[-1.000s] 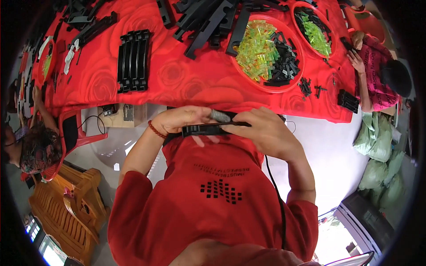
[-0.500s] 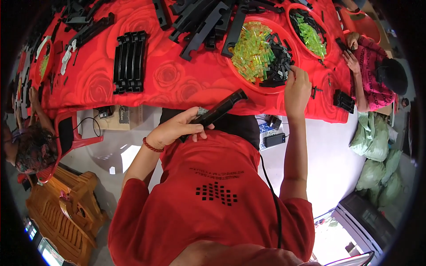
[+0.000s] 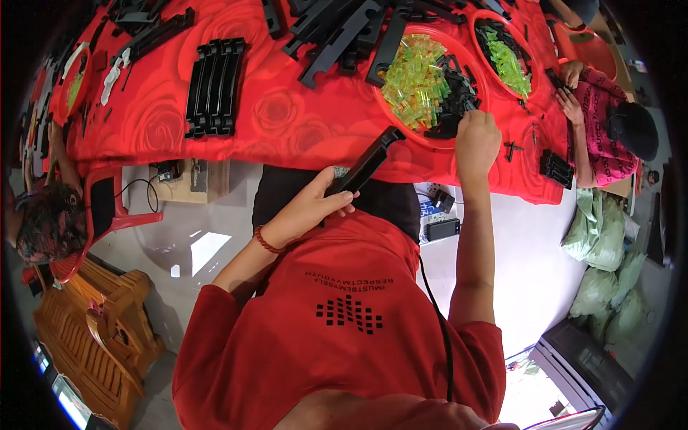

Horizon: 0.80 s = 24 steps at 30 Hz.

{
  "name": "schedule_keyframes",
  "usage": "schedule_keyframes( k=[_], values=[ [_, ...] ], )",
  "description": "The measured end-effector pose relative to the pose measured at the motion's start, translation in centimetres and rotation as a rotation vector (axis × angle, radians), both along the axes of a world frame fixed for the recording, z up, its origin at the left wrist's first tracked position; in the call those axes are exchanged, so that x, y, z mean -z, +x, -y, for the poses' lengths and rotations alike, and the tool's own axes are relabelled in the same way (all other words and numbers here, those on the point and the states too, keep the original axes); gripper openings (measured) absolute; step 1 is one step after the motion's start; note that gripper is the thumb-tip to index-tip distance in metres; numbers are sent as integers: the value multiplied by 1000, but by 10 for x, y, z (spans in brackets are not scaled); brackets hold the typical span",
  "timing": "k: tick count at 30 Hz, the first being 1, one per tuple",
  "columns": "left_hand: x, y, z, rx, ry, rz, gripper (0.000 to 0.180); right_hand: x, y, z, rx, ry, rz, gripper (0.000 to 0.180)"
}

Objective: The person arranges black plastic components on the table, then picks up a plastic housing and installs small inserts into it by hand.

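Observation:
A long black plastic strip with notched ends (image 3: 367, 163) rests in my left hand (image 3: 308, 208), whose fingers and thumb wrap its lower part. The strip slants up toward the table edge, over my lap. My right hand (image 3: 479, 143) is closed in a pinch at the right rim of a round red basin (image 3: 401, 129). What its fingertips hold is too small to make out. Inside the basin, small clear yellow-green pieces (image 3: 412, 82) fill the left side, and small black parts (image 3: 448, 118) lie on the right, beside my fingertips.
On the red rose-patterned tablecloth (image 3: 279, 115) lie a row of black strips (image 3: 215, 86) and a pile of long black pieces (image 3: 344, 43). A second red basin (image 3: 527, 93) stands farther right. Co-workers sit at the left and right, near a red chair (image 3: 107, 208) and green sacks (image 3: 595, 229).
My left hand has moved slightly right and up, tilting the black strip more steeply. My right hand has dipped a little at the basin's black parts, its fingers more tightly curled.

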<state>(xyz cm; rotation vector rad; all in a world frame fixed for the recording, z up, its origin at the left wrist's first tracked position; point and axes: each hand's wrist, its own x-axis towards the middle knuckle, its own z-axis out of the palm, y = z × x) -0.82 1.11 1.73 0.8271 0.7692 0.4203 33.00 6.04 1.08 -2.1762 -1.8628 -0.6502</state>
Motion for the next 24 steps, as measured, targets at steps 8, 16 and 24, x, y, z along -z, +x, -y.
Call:
schedule_keyframes(
  k=[8,16,24],
  values=[
    [7,6,7,-155,-82,93,37,-37,-17,17,1,-151,-1826,21],
    [-1,10,3,-205,-48,138,44,-52,-70,45,-121,-513,-2050,18],
    [8,4,0,-185,-101,135,51,-61,-102,54,-327,-541,-1590,17]
  ],
)
